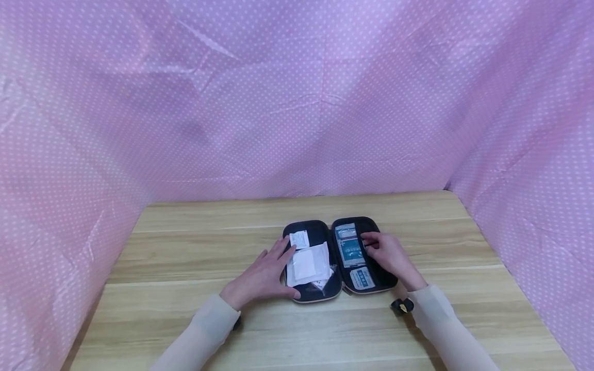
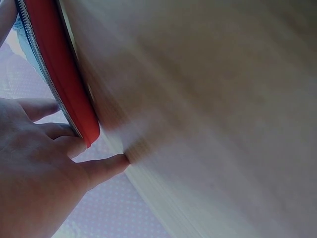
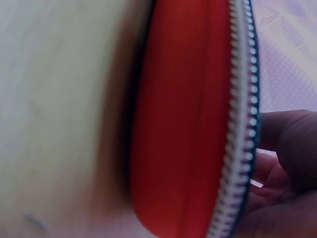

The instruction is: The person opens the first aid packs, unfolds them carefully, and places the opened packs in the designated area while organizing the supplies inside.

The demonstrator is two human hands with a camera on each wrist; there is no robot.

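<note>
A zip case lies unfolded on the table, black inside; the wrist views show its red shell and metal zipper. My left hand spreads over the outer edge of the left half, its fingers extended and touching the rim. That half holds a white packet, with a small white sachet above it. My right hand reaches into the right half with bent fingers, beside a teal-and-white packet. Whether the fingertips pinch anything is too small to tell. Below lies a blue-and-white packet.
The case sits on a light wood-grain table. Pink dotted cloth hangs behind the table and along both sides. A dark strap piece sits at the right wrist.
</note>
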